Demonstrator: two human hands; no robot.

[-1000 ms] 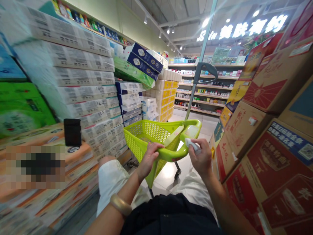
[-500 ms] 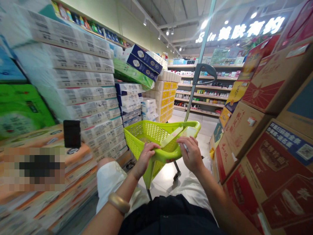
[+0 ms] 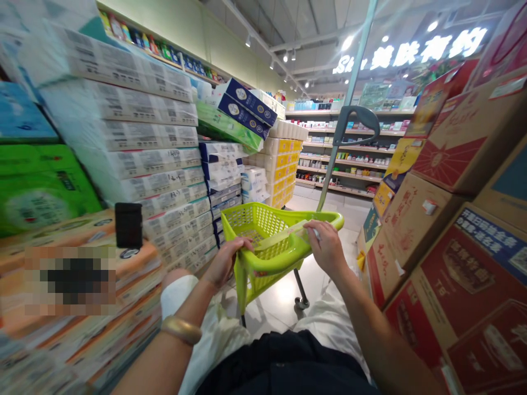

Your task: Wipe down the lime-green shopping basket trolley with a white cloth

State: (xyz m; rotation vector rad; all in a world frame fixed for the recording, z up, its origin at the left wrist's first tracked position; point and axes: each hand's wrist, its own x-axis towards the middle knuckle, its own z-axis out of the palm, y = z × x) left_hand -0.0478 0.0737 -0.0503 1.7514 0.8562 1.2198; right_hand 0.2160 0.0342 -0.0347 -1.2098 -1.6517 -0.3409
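A lime-green plastic shopping cart [image 3: 274, 264] with perforated basket walls stands between my knees, its near rim toward me. My left hand [image 3: 226, 259] is closed over the rim at its near left corner, the thumb side on top. At the right part of the rim, my right hand [image 3: 327, 244] curls its fingers over the edge beside a pale flat bar [image 3: 280, 237] that crosses the basket. A small whitish patch shows under the right fingers; I cannot make it out. The cart's tall pole with a grey loop handle [image 3: 338, 129] rises at the far side.
Wrapped paper packs [image 3: 164, 181] are stacked high on the left, with a dark object [image 3: 128, 225] on lower orange packs [image 3: 135, 258]. Cardboard cartons [image 3: 420, 219] line the right. Product shelves [image 3: 346, 148] stand across the back. A caster [image 3: 302, 303] rests on the tiled floor.
The cart has turned a little, its near left corner shifting left with my left hand. My right hand has moved slightly right and up along the rim.
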